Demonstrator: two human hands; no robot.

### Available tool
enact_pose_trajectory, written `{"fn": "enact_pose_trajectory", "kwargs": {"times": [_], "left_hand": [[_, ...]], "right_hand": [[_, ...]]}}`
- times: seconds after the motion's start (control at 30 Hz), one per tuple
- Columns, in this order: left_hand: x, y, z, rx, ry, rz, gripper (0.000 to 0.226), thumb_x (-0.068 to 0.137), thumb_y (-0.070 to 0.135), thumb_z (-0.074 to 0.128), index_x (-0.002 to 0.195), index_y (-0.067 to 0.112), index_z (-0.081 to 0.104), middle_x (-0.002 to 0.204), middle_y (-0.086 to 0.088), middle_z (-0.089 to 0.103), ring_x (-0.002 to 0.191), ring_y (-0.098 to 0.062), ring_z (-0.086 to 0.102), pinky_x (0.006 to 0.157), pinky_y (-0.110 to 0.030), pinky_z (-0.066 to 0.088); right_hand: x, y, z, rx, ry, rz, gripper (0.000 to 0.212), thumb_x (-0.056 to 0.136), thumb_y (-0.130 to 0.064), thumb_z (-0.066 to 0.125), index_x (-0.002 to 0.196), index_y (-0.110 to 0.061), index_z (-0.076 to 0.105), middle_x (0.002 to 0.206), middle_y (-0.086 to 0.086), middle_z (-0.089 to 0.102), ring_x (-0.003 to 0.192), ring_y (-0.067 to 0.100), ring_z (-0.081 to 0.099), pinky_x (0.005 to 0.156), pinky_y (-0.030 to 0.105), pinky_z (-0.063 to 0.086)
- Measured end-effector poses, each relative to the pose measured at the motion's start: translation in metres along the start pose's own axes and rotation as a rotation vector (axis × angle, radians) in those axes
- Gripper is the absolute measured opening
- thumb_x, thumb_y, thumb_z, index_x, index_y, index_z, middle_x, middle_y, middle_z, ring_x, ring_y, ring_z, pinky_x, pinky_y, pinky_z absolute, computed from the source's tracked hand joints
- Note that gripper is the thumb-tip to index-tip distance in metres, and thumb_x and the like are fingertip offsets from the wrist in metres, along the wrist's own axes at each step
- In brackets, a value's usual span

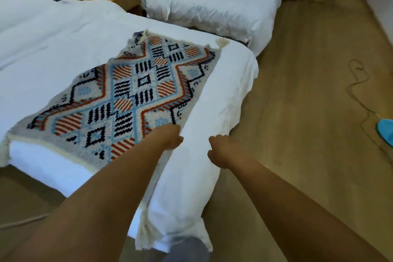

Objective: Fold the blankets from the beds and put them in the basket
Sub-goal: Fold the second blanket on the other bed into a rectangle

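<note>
Only one blanket on the near bed, one hand at its edge

Spread flat across the foot end of the near bed (pixel 53 44) lies a patterned blanket (pixel 131 91), woven in red, blue and black on grey. Its fringed near edge hangs a little over the bed's foot. A cream tassel (pixel 222 43) marks its far right corner, and another tassel (pixel 146 227) dangles at the bed's near corner. The blanket's right edge runs straight, leaving a strip of white duvet bare along the bed's right side.

The left hand (pixel 170 138) sits on that right edge, fingers curled down over the weave and gripping it. The right hand (pixel 221 151) is just beside it, over the white strip, fingers curled in. I cannot tell whether it pinches the duvet or holds nothing.

Right of the near bed the wooden floor (pixel 297 112) lies wide open. A thin cord (pixel 359 83) loops across it, well away from the bed. A second white bed (pixel 212 6) stands beyond the near bed's far right corner, a narrow gap between them
</note>
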State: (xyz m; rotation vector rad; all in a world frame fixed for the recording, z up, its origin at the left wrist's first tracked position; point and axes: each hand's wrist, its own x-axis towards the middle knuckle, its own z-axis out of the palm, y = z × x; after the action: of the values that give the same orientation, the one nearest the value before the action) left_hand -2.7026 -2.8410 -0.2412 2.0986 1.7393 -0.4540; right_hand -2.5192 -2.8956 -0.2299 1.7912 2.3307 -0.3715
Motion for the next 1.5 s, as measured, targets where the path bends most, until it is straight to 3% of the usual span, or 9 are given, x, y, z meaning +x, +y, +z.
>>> {"fn": "enact_pose_trajectory", "kwargs": {"times": [0.37, 0.63, 0.93, 1.27, 1.5], "left_hand": [[0.144, 0.058, -0.086, -0.064, -0.009, -0.059, 0.052, 0.098, 0.038, 0.036, 0.141, 0.011, 0.030, 0.147, -0.012, 0.035, 0.130, -0.030, 0.039, 0.105, -0.040, 0.036], [0.275, 0.118, -0.154, -0.067, 0.014, -0.132, 0.052, 0.098, 0.037, 0.036, 0.142, 0.011, 0.029, 0.148, -0.012, 0.034, 0.130, -0.030, 0.039, 0.104, -0.040, 0.037], [0.409, 0.185, -0.235, -0.226, 0.066, -0.303, 0.052, 0.097, 0.038, 0.037, 0.143, 0.013, 0.029, 0.148, -0.011, 0.034, 0.130, -0.030, 0.039, 0.103, -0.038, 0.035], [0.585, 0.171, -0.327, -0.333, 0.064, -0.437, 0.041, 0.096, 0.032, 0.040, 0.131, 0.011, 0.042, 0.134, -0.014, 0.048, 0.116, -0.029, 0.050, 0.091, -0.035, 0.041], [0.713, 0.180, -0.390, -0.314, 0.025, -0.432, 0.046, 0.098, 0.035, 0.037, 0.135, 0.008, 0.037, 0.140, -0.014, 0.042, 0.125, -0.028, 0.043, 0.100, -0.038, 0.038]], "right_hand": [[0.137, 0.122, -0.078, 0.013, -0.022, -0.069, 0.009, 0.093, -0.019, 0.038, 0.089, -0.011, 0.039, 0.110, 0.011, 0.054, 0.100, 0.027, 0.051, 0.073, 0.031, 0.033], [0.253, 0.239, -0.123, -0.011, -0.030, -0.157, 0.025, 0.095, -0.023, 0.036, 0.109, -0.006, 0.048, 0.116, 0.010, 0.052, 0.105, 0.026, 0.050, 0.076, 0.030, 0.034], [0.394, 0.379, -0.203, -0.142, -0.015, -0.332, 0.030, 0.096, -0.025, 0.036, 0.116, -0.007, 0.047, 0.120, 0.011, 0.052, 0.108, 0.027, 0.050, 0.083, 0.032, 0.038], [0.579, 0.430, -0.267, -0.153, -0.067, -0.494, 0.029, 0.095, -0.025, 0.037, 0.115, -0.007, 0.047, 0.123, 0.012, 0.052, 0.112, 0.029, 0.050, 0.091, 0.036, 0.039], [0.716, 0.497, -0.309, -0.197, -0.104, -0.524, 0.029, 0.095, -0.026, 0.037, 0.115, -0.007, 0.047, 0.121, 0.011, 0.052, 0.110, 0.028, 0.051, 0.085, 0.033, 0.038]]}}
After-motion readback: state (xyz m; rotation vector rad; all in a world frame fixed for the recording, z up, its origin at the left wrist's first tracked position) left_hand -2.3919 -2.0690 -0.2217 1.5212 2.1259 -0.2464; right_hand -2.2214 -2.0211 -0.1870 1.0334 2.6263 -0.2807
